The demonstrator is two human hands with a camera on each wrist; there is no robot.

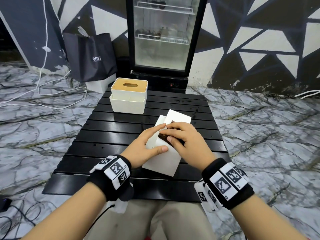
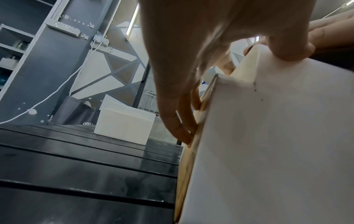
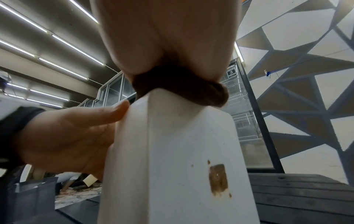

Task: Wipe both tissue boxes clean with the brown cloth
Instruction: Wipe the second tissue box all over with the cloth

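Two tissue boxes on the black slatted surface (image 1: 107,135): one upright near its far edge (image 1: 129,96), one tipped on its side (image 1: 162,160) toward the near edge, long axis running from you toward the far right corner. Your left hand (image 1: 147,144) braces that box, fingers (image 2: 180,121) straight along its wooden-lid face, thumb on top. Your right hand (image 1: 183,137) presses the brown cloth (image 3: 184,84) onto the upper face, fingers curled over it. A brown stain (image 3: 218,178) lies on the same face, nearer you than the cloth; judgement: draw the next stroke back toward yourself.
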